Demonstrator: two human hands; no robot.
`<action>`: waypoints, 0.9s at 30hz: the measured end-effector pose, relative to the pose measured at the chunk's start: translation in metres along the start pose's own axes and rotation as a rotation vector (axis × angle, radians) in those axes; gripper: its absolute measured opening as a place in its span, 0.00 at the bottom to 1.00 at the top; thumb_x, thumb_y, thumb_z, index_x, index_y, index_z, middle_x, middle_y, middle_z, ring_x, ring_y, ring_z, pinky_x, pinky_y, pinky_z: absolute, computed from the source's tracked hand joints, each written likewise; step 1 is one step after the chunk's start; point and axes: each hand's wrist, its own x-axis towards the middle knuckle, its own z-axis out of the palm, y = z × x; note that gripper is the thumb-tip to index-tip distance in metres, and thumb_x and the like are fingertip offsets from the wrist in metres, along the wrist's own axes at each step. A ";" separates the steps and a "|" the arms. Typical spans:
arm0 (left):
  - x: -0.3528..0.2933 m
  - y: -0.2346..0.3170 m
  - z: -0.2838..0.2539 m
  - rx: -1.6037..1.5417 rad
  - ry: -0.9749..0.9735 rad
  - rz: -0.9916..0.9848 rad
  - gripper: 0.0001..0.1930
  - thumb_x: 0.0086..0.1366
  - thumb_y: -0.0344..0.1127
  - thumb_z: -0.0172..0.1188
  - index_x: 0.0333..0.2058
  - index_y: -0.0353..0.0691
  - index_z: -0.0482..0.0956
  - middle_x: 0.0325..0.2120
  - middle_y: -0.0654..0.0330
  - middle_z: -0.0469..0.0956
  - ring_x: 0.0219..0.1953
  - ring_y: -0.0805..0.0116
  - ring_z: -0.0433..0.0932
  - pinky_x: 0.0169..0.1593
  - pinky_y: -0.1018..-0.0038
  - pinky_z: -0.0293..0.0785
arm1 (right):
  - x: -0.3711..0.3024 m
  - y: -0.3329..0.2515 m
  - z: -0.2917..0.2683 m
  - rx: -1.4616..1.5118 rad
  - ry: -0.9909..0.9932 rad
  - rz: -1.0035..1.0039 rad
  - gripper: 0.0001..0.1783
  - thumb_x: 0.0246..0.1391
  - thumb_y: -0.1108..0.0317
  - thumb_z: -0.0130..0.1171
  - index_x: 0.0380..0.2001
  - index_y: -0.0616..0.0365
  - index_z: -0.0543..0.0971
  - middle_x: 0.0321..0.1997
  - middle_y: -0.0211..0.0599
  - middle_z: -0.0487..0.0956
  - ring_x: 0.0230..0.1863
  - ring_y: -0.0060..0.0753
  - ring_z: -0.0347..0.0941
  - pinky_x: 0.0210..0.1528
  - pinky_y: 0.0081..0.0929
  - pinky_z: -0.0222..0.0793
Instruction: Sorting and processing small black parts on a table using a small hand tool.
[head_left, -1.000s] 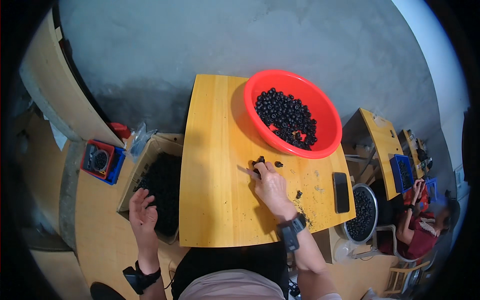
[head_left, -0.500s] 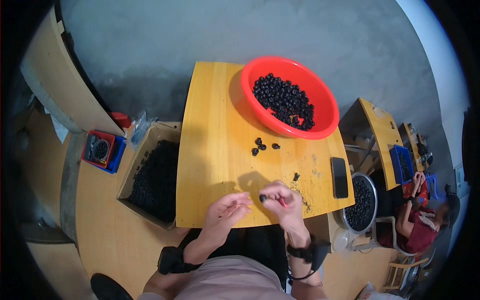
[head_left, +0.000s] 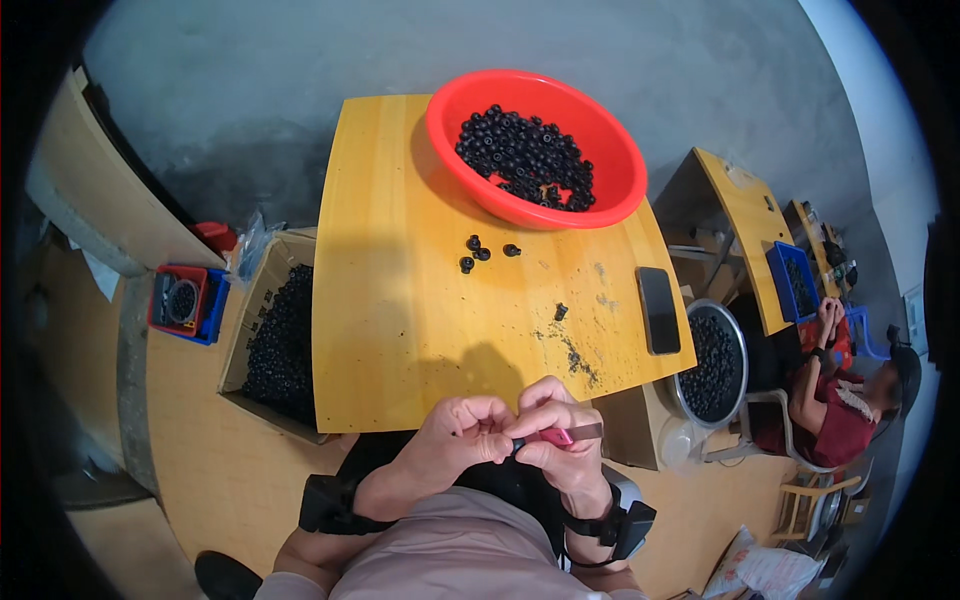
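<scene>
Close to my body, at the table's near edge, my two hands meet. My left hand [head_left: 458, 440] is closed, with thumb and fingertips pinched at a small round black part [head_left: 517, 445]. My right hand [head_left: 568, 462] is closed around a small tool with a pinkish-red handle [head_left: 553, 436] and a flat dark strip sticking out to the right. Its fingertips also reach the black part, which is mostly hidden between both hands. Beyond them, a big red basin [head_left: 615, 180] on the table holds many similar black parts [head_left: 525, 150].
Several loose black parts [head_left: 480, 252] and dark crumbs [head_left: 578, 362] lie on the yellow table [head_left: 370, 330]. A phone [head_left: 657, 310] rests at its right edge. Left stands a carton [head_left: 240, 352] of black parts; right, a metal bowl [head_left: 741, 375] and a seated person [head_left: 835, 410].
My hands have come together and closer to my body, and the left fingers have closed at the black part. More of the red-handled tool shows. The whole view has shifted.
</scene>
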 end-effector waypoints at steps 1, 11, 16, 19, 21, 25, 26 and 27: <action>-0.001 -0.001 0.000 0.018 -0.012 -0.018 0.06 0.57 0.29 0.57 0.31 0.33 0.73 0.24 0.66 0.72 0.27 0.81 0.68 0.32 0.85 0.66 | -0.001 -0.001 0.000 0.039 0.007 0.019 0.12 0.35 0.78 0.66 0.29 0.60 0.79 0.34 0.34 0.69 0.33 0.23 0.65 0.37 0.20 0.61; -0.005 -0.005 0.009 -0.065 0.004 -0.042 0.08 0.56 0.31 0.60 0.33 0.33 0.74 0.23 0.68 0.71 0.26 0.83 0.68 0.32 0.86 0.66 | -0.006 -0.009 0.004 0.121 0.062 0.122 0.09 0.38 0.78 0.64 0.28 0.61 0.80 0.33 0.33 0.69 0.33 0.24 0.64 0.38 0.21 0.60; -0.006 -0.009 0.006 -0.055 0.010 -0.019 0.08 0.57 0.32 0.59 0.33 0.34 0.74 0.23 0.68 0.71 0.26 0.82 0.67 0.31 0.86 0.65 | -0.003 -0.011 0.004 0.077 0.037 0.114 0.07 0.40 0.78 0.62 0.27 0.60 0.80 0.32 0.32 0.68 0.34 0.23 0.63 0.40 0.20 0.59; -0.006 -0.011 0.008 -0.061 0.032 0.011 0.08 0.57 0.31 0.58 0.33 0.34 0.74 0.23 0.68 0.71 0.26 0.82 0.67 0.31 0.86 0.64 | -0.001 -0.010 0.002 0.048 0.021 0.155 0.06 0.41 0.76 0.62 0.28 0.60 0.80 0.31 0.31 0.67 0.35 0.22 0.62 0.40 0.19 0.57; -0.006 -0.010 0.009 -0.085 0.046 0.032 0.07 0.58 0.31 0.58 0.33 0.34 0.73 0.24 0.67 0.71 0.27 0.83 0.67 0.31 0.86 0.63 | -0.004 -0.014 -0.002 0.031 -0.032 0.168 0.15 0.41 0.78 0.61 0.36 0.60 0.76 0.33 0.30 0.66 0.35 0.21 0.60 0.40 0.18 0.55; -0.008 -0.004 0.011 -0.129 0.027 0.061 0.11 0.56 0.35 0.60 0.30 0.32 0.72 0.23 0.61 0.71 0.25 0.75 0.68 0.30 0.81 0.64 | -0.013 -0.024 -0.013 0.011 0.141 0.277 0.22 0.52 0.57 0.48 0.45 0.59 0.62 0.35 0.31 0.65 0.30 0.18 0.54 0.35 0.15 0.50; -0.010 -0.004 0.011 -0.144 0.035 0.073 0.11 0.56 0.35 0.60 0.31 0.32 0.72 0.23 0.61 0.71 0.25 0.74 0.68 0.30 0.80 0.63 | -0.017 -0.026 -0.015 -0.051 0.189 0.282 0.23 0.52 0.53 0.48 0.44 0.59 0.62 0.35 0.31 0.65 0.30 0.17 0.54 0.34 0.15 0.50; -0.011 -0.005 0.009 -0.145 0.041 0.075 0.11 0.56 0.35 0.60 0.31 0.32 0.72 0.23 0.61 0.71 0.25 0.74 0.68 0.30 0.80 0.63 | -0.021 -0.026 -0.015 -0.113 0.236 0.288 0.25 0.53 0.49 0.47 0.44 0.59 0.62 0.35 0.32 0.65 0.30 0.17 0.54 0.34 0.15 0.49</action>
